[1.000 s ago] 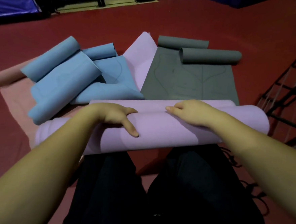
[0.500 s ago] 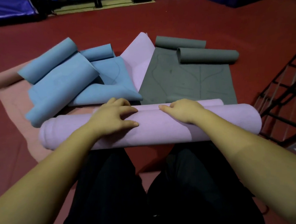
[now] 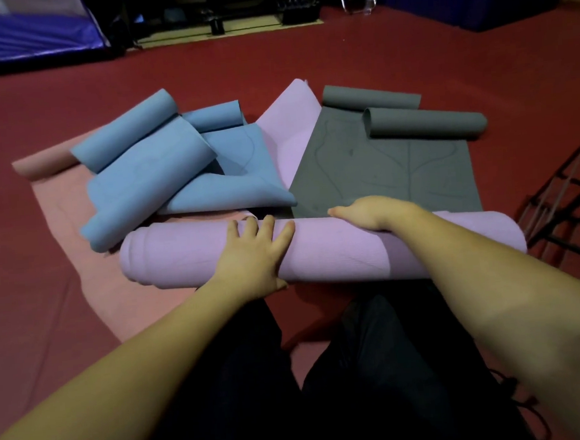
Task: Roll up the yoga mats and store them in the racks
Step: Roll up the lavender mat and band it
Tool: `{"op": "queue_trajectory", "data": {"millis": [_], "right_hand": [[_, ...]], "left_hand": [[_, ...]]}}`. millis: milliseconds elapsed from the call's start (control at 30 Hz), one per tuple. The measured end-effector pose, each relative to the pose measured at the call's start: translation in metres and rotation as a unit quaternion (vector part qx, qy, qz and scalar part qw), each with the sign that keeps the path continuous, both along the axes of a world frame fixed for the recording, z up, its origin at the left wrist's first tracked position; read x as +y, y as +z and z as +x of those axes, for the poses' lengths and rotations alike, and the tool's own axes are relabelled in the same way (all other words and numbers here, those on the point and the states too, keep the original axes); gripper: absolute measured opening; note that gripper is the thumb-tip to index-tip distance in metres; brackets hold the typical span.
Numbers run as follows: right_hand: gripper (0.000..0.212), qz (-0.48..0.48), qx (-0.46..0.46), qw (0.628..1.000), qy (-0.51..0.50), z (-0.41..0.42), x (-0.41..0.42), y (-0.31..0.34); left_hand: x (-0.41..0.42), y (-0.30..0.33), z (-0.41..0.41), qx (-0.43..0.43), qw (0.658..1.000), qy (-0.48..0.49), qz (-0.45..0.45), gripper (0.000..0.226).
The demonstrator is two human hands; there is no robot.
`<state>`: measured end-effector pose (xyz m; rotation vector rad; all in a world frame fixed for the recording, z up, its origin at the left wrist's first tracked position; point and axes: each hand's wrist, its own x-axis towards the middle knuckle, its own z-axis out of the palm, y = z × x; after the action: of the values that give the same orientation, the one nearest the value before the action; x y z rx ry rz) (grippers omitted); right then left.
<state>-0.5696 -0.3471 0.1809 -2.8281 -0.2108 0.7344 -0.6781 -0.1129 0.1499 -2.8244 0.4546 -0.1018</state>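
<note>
A lilac yoga mat (image 3: pixel 335 251) lies across the floor in front of my knees as a thick roll, with its loose end (image 3: pixel 289 130) running away from me between the other mats. My left hand (image 3: pixel 253 253) presses flat on top of the roll, fingers spread and straight. My right hand (image 3: pixel 370 212) lies over the far side of the roll, fingers bent over its top edge and partly hidden. Blue mats (image 3: pixel 148 171) lie crumpled and half rolled at the left. A grey mat (image 3: pixel 387 165) lies flat at the right with both ends curled.
A pink mat (image 3: pixel 65 215) is spread beneath the blue ones at the left. A black metal rack (image 3: pixel 568 197) stands at the right edge. Dark red floor stretches beyond the mats to blue padding and equipment at the far wall.
The lilac roll has moved away from me and grown thicker. Both hands shifted forward on it; my left hand's fingers now spread flat on top.
</note>
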Motion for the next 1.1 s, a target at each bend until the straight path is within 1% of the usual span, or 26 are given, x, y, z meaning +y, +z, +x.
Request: {"op": "queue_trajectory", "data": {"millis": [167,333,400,533,667,767,867,933,967,1000,1033,1100], "right_hand": [[0.069,-0.002,0.032,0.999,0.028,-0.006,-0.001,0.014],[0.070,0.002,0.079,0.995,0.057,-0.013,-0.006,0.016],[0.073,0.013,0.081,0.995,0.047,-0.017,-0.007,0.012],[0.069,0.008,0.009,0.999,0.036,-0.024,-0.009,0.008],[0.059,0.015,-0.066,0.996,0.054,-0.038,-0.013,0.008],[0.063,0.026,-0.106,0.993,0.050,-0.052,-0.015,0.004],[0.066,-0.018,-0.165,0.985,0.045,-0.063,-0.011,-0.003],[0.066,-0.033,-0.190,0.981,0.033,-0.064,-0.009,-0.007],[0.066,-0.031,-0.191,0.981,0.025,-0.062,-0.009,-0.008],[0.067,-0.024,-0.185,0.982,0.016,-0.059,-0.009,-0.008],[0.068,-0.019,-0.172,0.985,0.010,-0.055,-0.010,-0.008],[0.070,-0.016,-0.143,0.990,0.002,-0.048,-0.011,-0.008]], "left_hand": [[0.003,0.022,-0.011,0.011,1.000,-0.011,-0.018,0.114],[0.006,0.055,-0.026,0.063,0.997,-0.035,-0.013,0.116],[0.009,0.059,-0.024,0.093,0.995,-0.038,-0.020,0.115],[0.013,0.056,-0.010,0.180,0.981,-0.019,-0.070,0.116],[0.013,0.061,0.014,0.264,0.957,0.009,-0.119,0.109],[0.014,0.067,0.035,0.336,0.926,0.047,-0.164,0.106],[0.016,0.067,0.053,0.401,0.881,0.088,-0.236,0.097],[0.015,0.066,0.059,0.421,0.863,0.099,-0.260,0.091],[0.014,0.064,0.060,0.420,0.861,0.099,-0.270,0.088],[0.015,0.061,0.061,0.403,0.870,0.086,-0.271,0.086],[0.016,0.058,0.059,0.362,0.893,0.058,-0.261,0.086],[0.018,0.048,0.049,0.235,0.942,-0.004,-0.239,0.090]]}}
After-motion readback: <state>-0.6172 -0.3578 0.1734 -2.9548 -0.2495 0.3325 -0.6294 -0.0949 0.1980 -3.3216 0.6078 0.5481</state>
